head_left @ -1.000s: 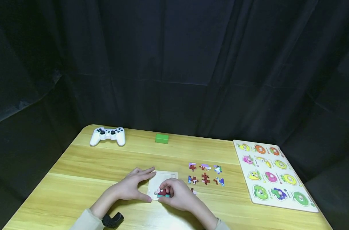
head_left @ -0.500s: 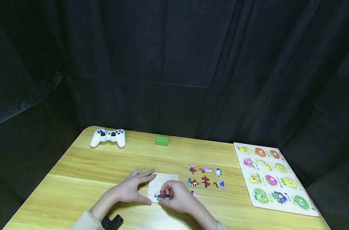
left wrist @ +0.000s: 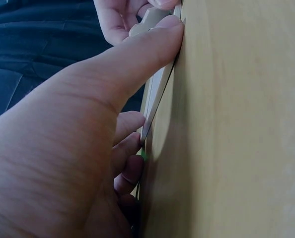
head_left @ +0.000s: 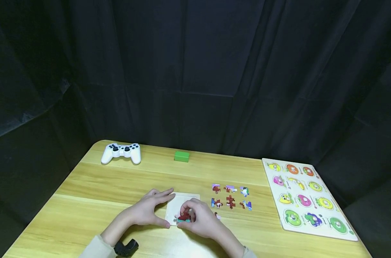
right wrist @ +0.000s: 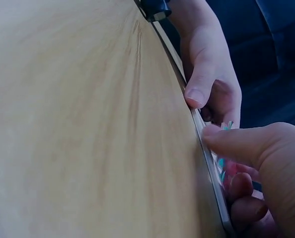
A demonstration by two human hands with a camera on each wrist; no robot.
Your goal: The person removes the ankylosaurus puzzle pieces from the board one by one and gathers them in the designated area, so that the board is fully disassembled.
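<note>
My left hand (head_left: 148,209) spans the left side of a small pale puzzle tray (head_left: 179,199), thumb at its near corner and fingers at the far one, holding it between them. Over the tray's near part, my right hand (head_left: 198,219) pinches a jigsaw piece (head_left: 183,217) in dark red and teal. That piece is tilted, its near edge close to the tray's near rim; the fingers cover part of it. In the left wrist view, the piece's bare pale back (left wrist: 148,21) shows just beyond my left thumb. Several loose jigsaw pieces (head_left: 230,201) lie right of the tray.
A board of fruit pictures (head_left: 303,197) lies along the right side. At the back are a white game controller (head_left: 122,153) and a green block (head_left: 181,156). A black curved object (head_left: 127,248) sits by my left wrist. A dark curtain hangs behind the wooden table (head_left: 118,182).
The piece in my right hand has tipped slightly over the tray's near part. My left hand keeps its place on the tray, and the loose pieces stay put.
</note>
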